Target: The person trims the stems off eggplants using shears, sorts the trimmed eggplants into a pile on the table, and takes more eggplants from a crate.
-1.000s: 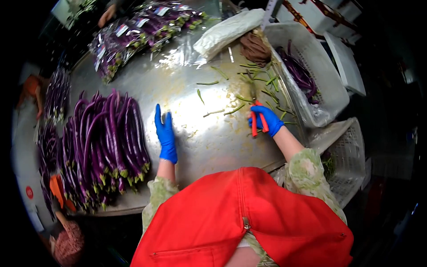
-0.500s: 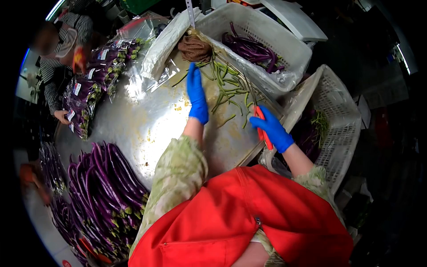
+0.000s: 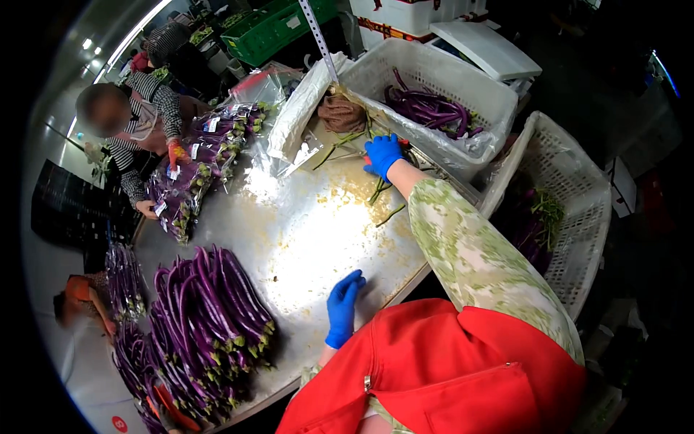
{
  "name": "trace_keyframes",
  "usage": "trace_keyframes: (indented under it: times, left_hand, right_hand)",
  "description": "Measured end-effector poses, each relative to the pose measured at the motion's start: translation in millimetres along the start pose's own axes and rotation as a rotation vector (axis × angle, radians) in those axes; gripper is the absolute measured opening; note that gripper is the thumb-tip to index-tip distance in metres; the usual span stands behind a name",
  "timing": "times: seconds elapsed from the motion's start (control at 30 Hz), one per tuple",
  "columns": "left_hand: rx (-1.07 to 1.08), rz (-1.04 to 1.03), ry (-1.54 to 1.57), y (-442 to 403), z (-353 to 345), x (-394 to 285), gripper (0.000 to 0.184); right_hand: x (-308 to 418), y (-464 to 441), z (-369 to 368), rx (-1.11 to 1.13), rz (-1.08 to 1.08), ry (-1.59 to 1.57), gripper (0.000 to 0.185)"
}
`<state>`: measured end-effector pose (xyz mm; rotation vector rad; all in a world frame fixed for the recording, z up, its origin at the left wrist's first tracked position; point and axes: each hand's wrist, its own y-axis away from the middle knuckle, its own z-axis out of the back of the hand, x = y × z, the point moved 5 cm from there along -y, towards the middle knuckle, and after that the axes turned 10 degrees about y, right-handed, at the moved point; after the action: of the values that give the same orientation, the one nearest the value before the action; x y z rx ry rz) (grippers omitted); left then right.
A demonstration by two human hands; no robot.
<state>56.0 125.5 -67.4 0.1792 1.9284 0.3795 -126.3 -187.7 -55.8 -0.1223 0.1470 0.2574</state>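
My right hand [image 3: 384, 155], in a blue glove, reaches to the table's right edge. Its fingers are wrapped round red-handled cutters [image 3: 368, 160], mostly hidden beneath it. Green stem pieces [image 3: 377, 189] lie beside and under that hand, near a brown cloth [image 3: 341, 113]. My left hand [image 3: 342, 307], also gloved in blue, is low over the table's front edge, fingers apart and holding nothing. Left of it, a large pile of long purple eggplants [image 3: 210, 318] lies on the metal table [image 3: 303, 239], green stem ends toward the front.
Bagged eggplants [image 3: 210, 148] lie at the back left, touched by a person in striped sleeves. Another person's arm is at the far left. A white crate [image 3: 499, 119] and a second crate [image 3: 589, 217], both with eggplants, stand right of the table. A green crate [image 3: 271, 32] is behind.
The view has shifted. My left hand has drawn back from the stems toward my body. My right hand has reached forward with the cutters to the stems, fewer of which now show.
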Motion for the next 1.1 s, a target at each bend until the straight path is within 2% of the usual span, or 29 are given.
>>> trace_keyframes:
  times: [0.1,0.17,0.2,0.23,0.37,0.4,0.43,0.47,0.5,0.53,0.6,0.63,0.67,0.7,0.8,0.87,0.97,1.03,1.07,1.1]
  left_hand:
    - [0.055,0.017,-0.075,10,-9,-2,0.027]
    - [0.087,-0.006,-0.151,8,-21,-16,0.027]
    - [0.141,-0.064,-0.208,3,-31,-24,0.027]
    - [0.163,-0.107,-0.230,2,-44,-33,0.027]
    - [0.382,-0.139,-0.210,-7,-122,-67,0.025]
    - [0.471,-0.135,-0.224,-7,-149,-72,0.026]
    - [0.579,-0.151,-0.226,-9,-175,-72,0.029]
    - [0.687,-0.095,-0.223,-10,-204,-72,0.030]
    - [0.788,-0.048,-0.200,-8,-237,-69,0.030]
    - [0.847,-0.005,-0.231,-11,-264,-58,0.032]
    - [0.978,0.042,-0.192,-21,-318,-19,0.036]
    - [1.002,0.051,-0.211,-25,-342,4,0.036]
    - [0.951,0.148,-0.219,-29,-360,31,0.038]
    - [0.925,0.169,-0.298,-34,-374,56,0.041]
    - [0.867,0.222,-0.544,-50,-386,135,0.052]
    - [0.842,0.261,-0.713,-69,-367,192,0.061]
    - [0.700,0.119,-0.779,-92,-336,250,0.070]
    - [0.661,-0.010,-0.858,-94,-327,265,0.072]
    - [0.637,-0.074,-0.897,-92,-325,263,0.073]
    - [0.617,0.017,-0.814,-90,-319,266,0.071]
  right_hand:
    - [8,5,17,-0.061,0.047,-0.202,0.052]
    - [4,25,30,-0.341,0.133,-0.379,0.052]
    - [-10,45,55,-0.294,0.153,-0.440,0.050]
    - [-30,71,85,-0.241,0.165,-0.504,0.047]
    - [-182,175,101,-0.708,-0.056,-0.785,0.037]
    - [-216,221,129,-0.465,-0.413,-0.783,0.035]
    - [-267,248,107,-0.347,-0.582,-0.881,0.035]
    - [-314,290,85,-0.381,-0.683,-0.929,0.035]
    - [-327,337,87,-0.441,-0.881,-1.127,0.033]
    - [-359,380,51,-0.445,-1.056,-1.136,0.032]
    - [-394,455,-19,-0.004,-1.257,-1.209,0.026]
    - [-387,479,-45,0.078,-1.322,-1.265,0.023]
    - [-372,506,-67,0.161,-1.385,-1.323,0.022]
    - [-348,519,-76,0.059,-1.291,-1.395,0.025]
    - [-301,553,-118,0.161,-1.369,-1.255,0.053]
    - [-283,571,-148,0.270,-1.598,-1.270,0.054]
    - [-272,597,-212,0.298,-1.751,-1.105,0.056]
    - [-268,590,-195,0.389,-1.779,-0.949,0.060]
    - [-267,589,-196,0.421,-1.789,-0.976,0.063]
    - [-270,589,-199,0.440,-1.794,-0.981,0.064]
